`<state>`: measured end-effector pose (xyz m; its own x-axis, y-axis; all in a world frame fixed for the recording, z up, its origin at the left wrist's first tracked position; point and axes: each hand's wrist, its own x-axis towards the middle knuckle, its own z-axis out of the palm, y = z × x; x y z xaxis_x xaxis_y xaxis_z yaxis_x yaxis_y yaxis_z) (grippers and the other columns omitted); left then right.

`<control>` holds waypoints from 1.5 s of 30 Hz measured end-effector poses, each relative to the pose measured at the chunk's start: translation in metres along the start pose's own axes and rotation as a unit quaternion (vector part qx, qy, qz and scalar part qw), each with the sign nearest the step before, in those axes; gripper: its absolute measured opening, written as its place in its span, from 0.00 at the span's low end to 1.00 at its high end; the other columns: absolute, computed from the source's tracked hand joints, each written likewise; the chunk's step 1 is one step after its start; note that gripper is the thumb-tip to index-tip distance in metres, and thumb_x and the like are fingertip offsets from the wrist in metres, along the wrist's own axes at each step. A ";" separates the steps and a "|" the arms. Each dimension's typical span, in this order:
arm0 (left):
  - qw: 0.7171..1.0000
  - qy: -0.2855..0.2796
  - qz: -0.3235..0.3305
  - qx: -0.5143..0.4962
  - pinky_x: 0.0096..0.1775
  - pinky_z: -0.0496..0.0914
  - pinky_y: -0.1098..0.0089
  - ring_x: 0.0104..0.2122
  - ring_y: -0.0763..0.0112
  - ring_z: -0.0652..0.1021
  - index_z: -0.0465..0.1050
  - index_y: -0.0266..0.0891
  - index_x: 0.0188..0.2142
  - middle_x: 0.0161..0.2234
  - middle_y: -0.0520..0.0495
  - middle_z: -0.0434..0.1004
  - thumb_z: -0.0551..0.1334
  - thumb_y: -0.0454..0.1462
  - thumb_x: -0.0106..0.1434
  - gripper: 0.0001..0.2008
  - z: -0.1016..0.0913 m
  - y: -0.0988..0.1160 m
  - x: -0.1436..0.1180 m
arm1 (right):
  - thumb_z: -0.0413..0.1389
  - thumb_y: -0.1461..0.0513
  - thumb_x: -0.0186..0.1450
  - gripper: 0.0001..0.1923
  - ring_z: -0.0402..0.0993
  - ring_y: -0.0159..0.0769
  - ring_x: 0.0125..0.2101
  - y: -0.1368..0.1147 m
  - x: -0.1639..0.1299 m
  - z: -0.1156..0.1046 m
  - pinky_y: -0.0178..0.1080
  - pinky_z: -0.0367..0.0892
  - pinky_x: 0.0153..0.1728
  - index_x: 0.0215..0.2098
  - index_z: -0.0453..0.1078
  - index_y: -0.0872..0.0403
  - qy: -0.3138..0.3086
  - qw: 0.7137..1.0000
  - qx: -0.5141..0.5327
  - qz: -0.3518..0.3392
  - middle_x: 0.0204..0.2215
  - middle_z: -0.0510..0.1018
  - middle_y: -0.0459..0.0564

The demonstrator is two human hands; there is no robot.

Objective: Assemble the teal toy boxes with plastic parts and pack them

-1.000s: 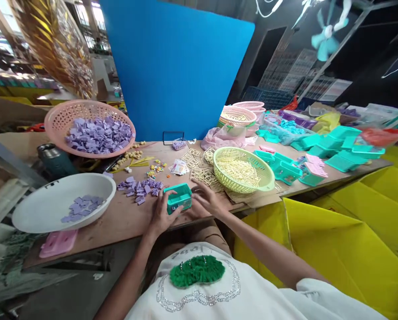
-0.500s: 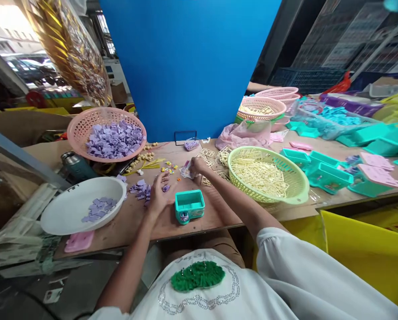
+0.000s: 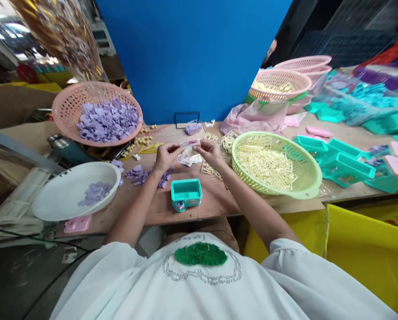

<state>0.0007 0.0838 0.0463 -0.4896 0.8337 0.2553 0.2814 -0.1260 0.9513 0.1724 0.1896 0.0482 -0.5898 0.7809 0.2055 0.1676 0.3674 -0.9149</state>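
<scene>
Between them, my left hand and my right hand pinch a small pale printed sheet by its two ends, above the table. Under it lie more printed sheets, partly covered by the held one. Nearer to me stands a teal plastic box, open at the top, with a small printed patch at its front left corner. Loose purple plastic pieces are scattered beside my left forearm. Cream plastic frames lie to the right of my right hand.
On the right is a light-green basket of cream pieces, with teal boxes beyond. A pink basket of purple pieces and a white bowl stand left. A blue panel rises behind the table.
My left hand has moved up and right from near the purple pieces to the sheet. My right hand has raised the sheet from the pile, and both hands now hold it.
</scene>
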 end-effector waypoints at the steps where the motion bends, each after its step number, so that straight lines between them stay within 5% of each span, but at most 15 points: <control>1: 1.000 -0.003 0.000 0.012 0.35 0.71 0.71 0.30 0.70 0.75 0.78 0.38 0.29 0.28 0.51 0.78 0.77 0.43 0.54 0.14 -0.008 0.005 -0.017 | 0.65 0.43 0.64 0.21 0.76 0.37 0.36 -0.002 -0.016 -0.001 0.38 0.73 0.42 0.35 0.72 0.52 -0.006 1.000 0.018 -0.011 0.32 0.79 0.47; 6: 0.983 -0.046 0.080 0.156 0.36 0.72 0.68 0.31 0.67 0.76 0.82 0.41 0.35 0.30 0.50 0.80 0.69 0.39 0.63 0.05 -0.035 0.022 -0.098 | 0.63 0.48 0.69 0.15 0.79 0.42 0.40 -0.009 -0.096 0.001 0.44 0.73 0.49 0.37 0.78 0.51 -0.051 0.994 0.038 -0.087 0.37 0.83 0.52; 11: 0.948 -0.105 0.140 0.266 0.43 0.76 0.63 0.39 0.62 0.79 0.81 0.43 0.30 0.34 0.48 0.77 0.68 0.33 0.62 0.05 -0.032 0.009 -0.112 | 0.61 0.51 0.73 0.13 0.79 0.46 0.50 0.000 -0.115 -0.001 0.48 0.71 0.56 0.42 0.82 0.51 -0.053 0.985 -0.037 -0.161 0.47 0.83 0.57; 15: 0.949 -0.118 0.110 0.271 0.40 0.76 0.64 0.37 0.64 0.79 0.85 0.44 0.34 0.36 0.48 0.74 0.73 0.38 0.60 0.02 -0.029 0.003 -0.104 | 0.54 0.61 0.76 0.15 0.75 0.46 0.59 0.010 -0.076 -0.021 0.46 0.69 0.62 0.56 0.78 0.55 0.005 0.977 -0.212 -0.032 0.57 0.80 0.61; 20: 0.983 -0.089 0.082 0.142 0.36 0.74 0.67 0.33 0.66 0.78 0.86 0.42 0.38 0.34 0.47 0.79 0.70 0.46 0.64 0.11 -0.037 0.012 -0.080 | 0.65 0.68 0.67 0.08 0.79 0.55 0.54 0.031 -0.015 -0.036 0.53 0.68 0.63 0.45 0.80 0.62 -0.005 0.949 -0.307 0.073 0.45 0.84 0.66; 24: 0.993 -0.099 0.015 0.064 0.38 0.75 0.66 0.36 0.62 0.81 0.86 0.41 0.36 0.35 0.45 0.85 0.72 0.47 0.61 0.12 -0.036 0.015 -0.045 | 0.68 0.61 0.69 0.10 0.80 0.44 0.50 0.052 0.001 -0.039 0.50 0.75 0.55 0.43 0.78 0.59 -0.011 0.945 -0.309 0.102 0.45 0.83 0.55; 30: 0.980 -0.192 -0.051 0.009 0.44 0.78 0.63 0.41 0.57 0.84 0.86 0.38 0.38 0.40 0.41 0.89 0.77 0.45 0.51 0.17 0.021 0.004 0.008 | 0.62 0.66 0.69 0.04 0.83 0.42 0.37 0.057 -0.001 -0.032 0.43 0.79 0.42 0.39 0.79 0.60 0.045 0.969 -0.237 0.057 0.35 0.85 0.52; 34: 0.964 -0.253 -0.076 -0.030 0.39 0.77 0.67 0.36 0.60 0.84 0.84 0.37 0.33 0.34 0.45 0.87 0.81 0.41 0.42 0.19 0.066 0.002 0.031 | 0.59 0.66 0.70 0.09 0.84 0.44 0.42 0.032 -0.025 -0.024 0.43 0.79 0.46 0.45 0.81 0.55 0.086 0.975 -0.202 -0.030 0.41 0.86 0.54; 38: 0.956 -0.262 -0.113 -0.071 0.33 0.74 0.71 0.29 0.66 0.81 0.79 0.37 0.28 0.25 0.50 0.81 0.81 0.42 0.45 0.17 0.080 0.001 0.044 | 0.56 0.65 0.74 0.22 0.71 0.50 0.65 -0.002 -0.050 -0.076 0.52 0.69 0.65 0.66 0.72 0.53 0.130 0.943 -0.295 -0.081 0.66 0.73 0.64; 40: 0.949 -0.262 -0.143 -0.100 0.34 0.75 0.71 0.30 0.66 0.83 0.76 0.38 0.29 0.28 0.49 0.83 0.80 0.41 0.47 0.18 0.081 0.002 0.048 | 0.54 0.64 0.76 0.16 0.74 0.51 0.61 -0.010 -0.056 -0.124 0.51 0.69 0.62 0.59 0.77 0.55 0.060 0.893 -0.445 0.039 0.60 0.78 0.65; 43: 0.933 -0.266 -0.195 -0.145 0.33 0.77 0.71 0.32 0.64 0.86 0.71 0.38 0.31 0.32 0.46 0.85 0.77 0.38 0.50 0.17 0.085 0.007 0.049 | 0.73 0.61 0.62 0.09 0.82 0.54 0.43 -0.005 -0.057 -0.185 0.45 0.73 0.45 0.38 0.83 0.58 -0.011 0.872 -0.469 0.138 0.38 0.85 0.61; 45: 0.919 -0.274 -0.224 -0.171 0.33 0.79 0.68 0.32 0.60 0.87 0.70 0.39 0.34 0.32 0.45 0.85 0.75 0.35 0.53 0.15 0.091 0.014 0.047 | 0.76 0.63 0.56 0.10 0.82 0.48 0.36 0.006 -0.058 -0.203 0.39 0.69 0.37 0.33 0.82 0.57 -0.032 0.875 -0.454 0.162 0.32 0.85 0.55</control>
<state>0.0563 0.1703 0.0556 0.0227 0.9771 -0.2118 -0.1696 0.2125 0.9623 0.3681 0.2494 0.1017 -0.4335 0.8991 -0.0608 0.8763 0.4049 -0.2610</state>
